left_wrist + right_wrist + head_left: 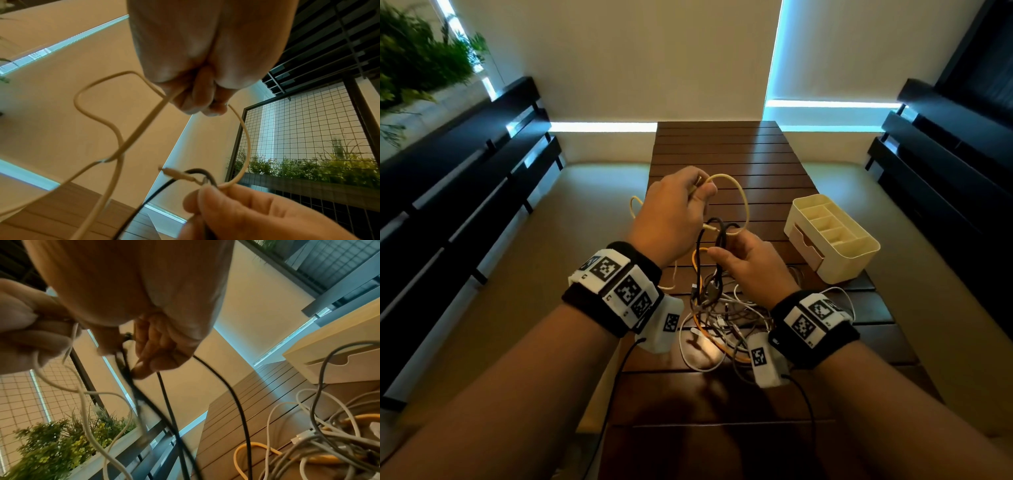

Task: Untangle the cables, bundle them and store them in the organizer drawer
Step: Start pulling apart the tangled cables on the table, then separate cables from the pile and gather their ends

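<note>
Both hands raised above the slatted wooden table (739,161), working one cable out of the heap; left hand (674,212) has fingers and thumb curled round the pale yellow cable (743,195), which arcs in an open loop over to the right hand (748,262); right hand pinches a cluster of black cable (719,233) loops together with the low end of that yellow loop, fingers closed on them; in the left wrist view the yellow cable's small plug (176,174) pokes out just beside the black strand, apparently threaded through or against it, cannot tell which; the tangle (722,325) of white, grey and orange cables lies on the table below and between the wrists, black strands hanging down into it; the organizer (832,236) sits to the right, well apart from the heap, its drawer (806,248) seemingly shut; judged risks: pulling the yellow loop hard while the plug is caught on the black strand would likely tighten the crossing instead of freeing it; the hanging black strands could drag the whole heap up or toward the table edge; a plug may snag and strain at its collar; materials: yellow cable thin, smooth, springy, holds its curve; black cable thicker and limper; orange one stout and stiff-looking; organizer cream plastic, hard, open compartments on top; tabletop dark, ridged
</note>
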`<state>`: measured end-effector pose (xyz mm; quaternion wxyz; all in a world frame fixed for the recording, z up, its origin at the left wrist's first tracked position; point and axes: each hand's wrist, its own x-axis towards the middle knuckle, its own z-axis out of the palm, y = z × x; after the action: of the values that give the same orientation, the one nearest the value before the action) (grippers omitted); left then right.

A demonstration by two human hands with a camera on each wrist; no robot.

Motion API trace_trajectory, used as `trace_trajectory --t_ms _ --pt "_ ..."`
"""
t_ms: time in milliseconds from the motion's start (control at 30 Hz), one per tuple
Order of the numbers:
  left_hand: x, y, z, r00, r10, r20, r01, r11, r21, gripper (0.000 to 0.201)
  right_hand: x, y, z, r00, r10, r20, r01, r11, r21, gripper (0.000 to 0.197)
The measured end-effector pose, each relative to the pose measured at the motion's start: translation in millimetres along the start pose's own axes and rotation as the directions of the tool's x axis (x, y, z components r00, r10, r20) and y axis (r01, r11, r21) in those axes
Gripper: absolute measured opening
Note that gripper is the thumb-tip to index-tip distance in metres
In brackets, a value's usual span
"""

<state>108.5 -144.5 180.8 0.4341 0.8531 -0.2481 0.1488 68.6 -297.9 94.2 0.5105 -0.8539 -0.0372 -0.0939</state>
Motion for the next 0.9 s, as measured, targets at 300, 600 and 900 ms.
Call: trace_trajectory --t_ms 300,600,900 --pt "7 2 -17 0.984 -0.044 -0.173 0.020 0.991 -0.135 0.017 -8 59 4 0.953 0.282 0.109 -0.206 0.871 -0.445 0.018" --pt "-5 -14 5 0.997 -0.060 0.058 0.053 0.993 0.104 0.015 0 47 -19 0.947 0.309 -0.093 -0.322 0.914 -0.248 0.038" --pt "-20 -16 17 0.940 -0.047 0.339 0.033 0.998 0.045 0.022 -21 -44 -37 0.996 -0.090 0.005 0.090 0.994 0.065 0.014"
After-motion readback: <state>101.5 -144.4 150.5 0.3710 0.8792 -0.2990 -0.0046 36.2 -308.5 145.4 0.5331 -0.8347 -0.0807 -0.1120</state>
